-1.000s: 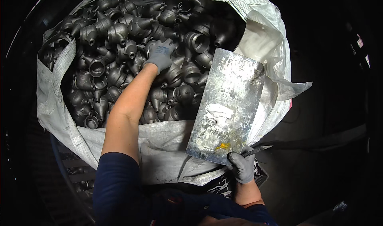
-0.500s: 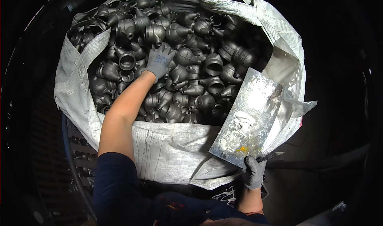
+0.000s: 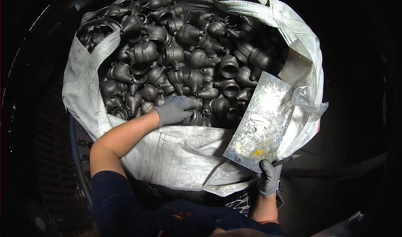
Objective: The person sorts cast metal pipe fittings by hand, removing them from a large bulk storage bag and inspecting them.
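A large white woven bag [image 3: 167,153] stands in front of me, heaped with dark grey metal castings [image 3: 190,34], each a rounded body with a narrow spout and a round opening. My left hand [image 3: 175,110], in a grey glove, is low in the heap near the bag's front rim. Its fingers are curled round a casting [image 3: 193,118], which they partly cover. My right hand [image 3: 269,177], also gloved, grips the lower corner of a scuffed metal sheet [image 3: 261,122], thumb on top. A dark pointed tool [image 3: 288,160] sticks out beside that thumb; its kind is unclear.
White straps [image 3: 251,7] loop over the bag's far rim, and another strap [image 3: 102,48] hangs at its left. Clear plastic film [image 3: 312,103] juts out at the right rim. A dark slatted grating [image 3: 50,153] lies at the left.
My left hand has come from the middle of the heap back toward the front rim. Castings at the left and middle lie differently. My right hand still holds the sheet, nearly unmoved.
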